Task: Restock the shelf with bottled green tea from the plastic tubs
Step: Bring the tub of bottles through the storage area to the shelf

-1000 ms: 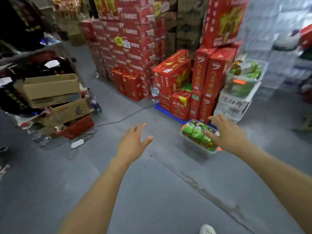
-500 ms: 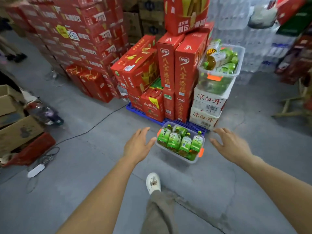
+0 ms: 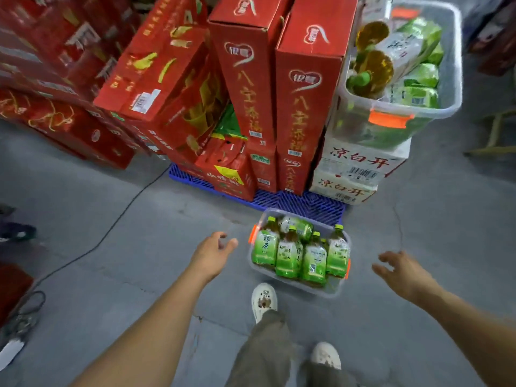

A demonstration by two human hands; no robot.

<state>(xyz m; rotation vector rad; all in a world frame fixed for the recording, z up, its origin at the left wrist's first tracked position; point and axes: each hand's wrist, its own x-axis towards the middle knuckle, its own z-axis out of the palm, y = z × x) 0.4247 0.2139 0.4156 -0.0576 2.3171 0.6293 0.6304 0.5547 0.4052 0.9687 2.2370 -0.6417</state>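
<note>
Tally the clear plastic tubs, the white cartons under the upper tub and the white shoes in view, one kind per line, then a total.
Clear plastic tubs with orange latches: 2, one on the floor, one on the cartons
White cartons with red print: 2, stacked
White shoes: 2
Total: 6

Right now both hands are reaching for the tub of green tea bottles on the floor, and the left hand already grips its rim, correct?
Not quite. The head view shows the left hand open and short of the tub, not gripping its rim. The rest holds: both hands reach toward the floor tub of green tea bottles, the right hand open on its other side.
</note>
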